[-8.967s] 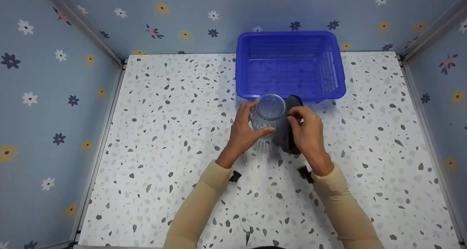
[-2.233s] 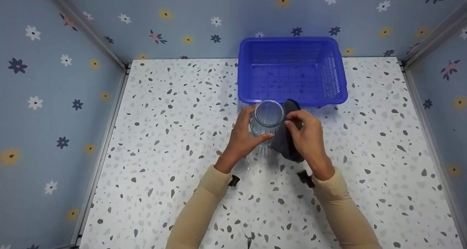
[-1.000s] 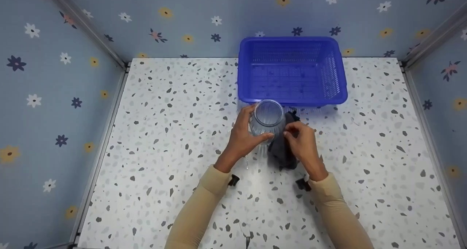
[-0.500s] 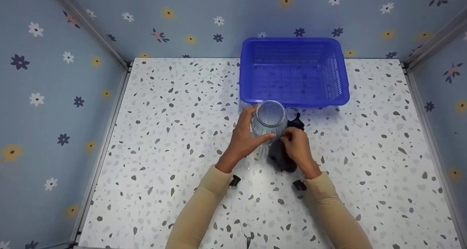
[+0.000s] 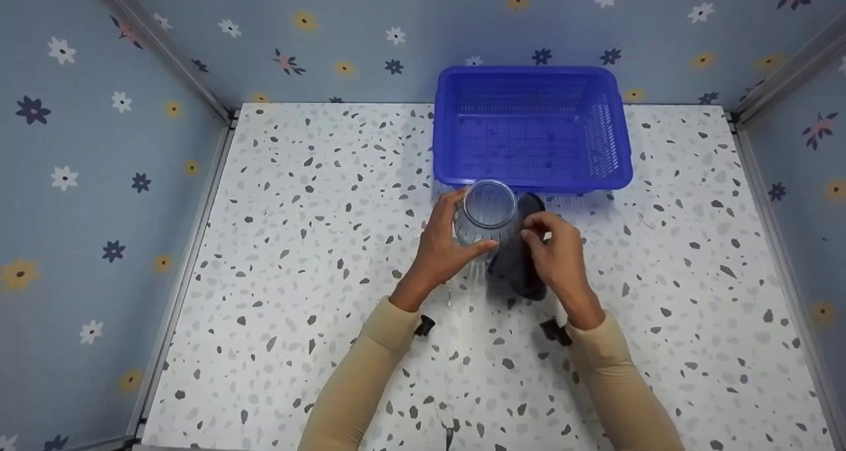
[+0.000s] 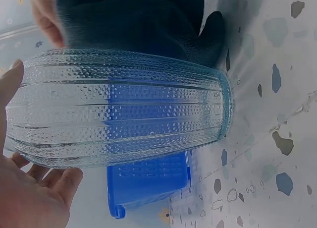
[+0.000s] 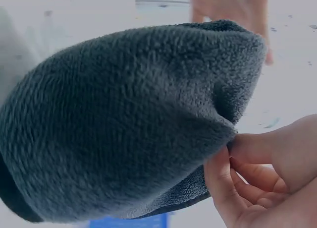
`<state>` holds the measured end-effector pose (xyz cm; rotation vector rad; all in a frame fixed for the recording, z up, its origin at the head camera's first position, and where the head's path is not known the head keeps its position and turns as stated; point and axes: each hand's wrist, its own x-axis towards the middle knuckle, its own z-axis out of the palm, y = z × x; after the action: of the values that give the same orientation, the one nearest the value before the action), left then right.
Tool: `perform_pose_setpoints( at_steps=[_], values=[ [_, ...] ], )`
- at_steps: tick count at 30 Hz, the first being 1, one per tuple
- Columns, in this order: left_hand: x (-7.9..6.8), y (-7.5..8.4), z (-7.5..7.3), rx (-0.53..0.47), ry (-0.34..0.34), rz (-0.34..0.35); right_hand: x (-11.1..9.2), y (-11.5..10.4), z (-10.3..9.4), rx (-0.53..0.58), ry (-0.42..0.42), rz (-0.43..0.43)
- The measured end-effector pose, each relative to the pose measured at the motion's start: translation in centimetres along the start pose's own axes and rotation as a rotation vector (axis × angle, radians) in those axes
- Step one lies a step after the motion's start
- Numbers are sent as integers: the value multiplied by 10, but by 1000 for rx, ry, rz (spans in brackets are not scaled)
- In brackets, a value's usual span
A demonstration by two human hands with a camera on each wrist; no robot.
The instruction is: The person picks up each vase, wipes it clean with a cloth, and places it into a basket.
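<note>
A clear ribbed glass vase (image 5: 474, 231) stands upright on the table, its round mouth facing up. My left hand (image 5: 437, 245) grips it near the top, thumb on the near side and fingers round the far left. The left wrist view shows the dotted texture of the vase (image 6: 138, 109) and its base at the tabletop. On its right side hangs a dark grey fluffy cloth (image 5: 519, 276), pinched between thumb and index finger of my right hand (image 5: 560, 252). In the right wrist view the cloth (image 7: 114, 119) bulges out and hides most of the vase.
A blue plastic basket (image 5: 529, 185) with slotted walls stands against the back wall, just behind the vase. Flower-patterned panels (image 5: 258, 54) enclose the speckled white table (image 5: 297, 239) at the back and on both sides. A black wrist mount (image 5: 555, 332) sticks out from each sleeve.
Over the last second my right hand has drawn the cloth toward the front and back again, now farther from me and slightly right. My left hand and the vase have stayed in place.
</note>
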<state>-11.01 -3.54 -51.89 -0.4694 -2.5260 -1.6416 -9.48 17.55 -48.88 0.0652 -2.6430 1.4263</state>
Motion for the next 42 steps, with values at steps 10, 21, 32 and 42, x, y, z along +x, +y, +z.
perform_pose_setpoints(
  at_steps=[10,21,32,42],
  values=[
    [1,-1,0,-4,16,24,7,-34,-9,-19,66,-103],
    [0,1,0,4,18,15,7,-35,-9,-21,75,-97],
    [0,1,0,9,8,7,0,-14,-3,-80,62,-74],
    [1,0,0,11,3,-1,-3,23,24,-107,-21,37]
  ],
)
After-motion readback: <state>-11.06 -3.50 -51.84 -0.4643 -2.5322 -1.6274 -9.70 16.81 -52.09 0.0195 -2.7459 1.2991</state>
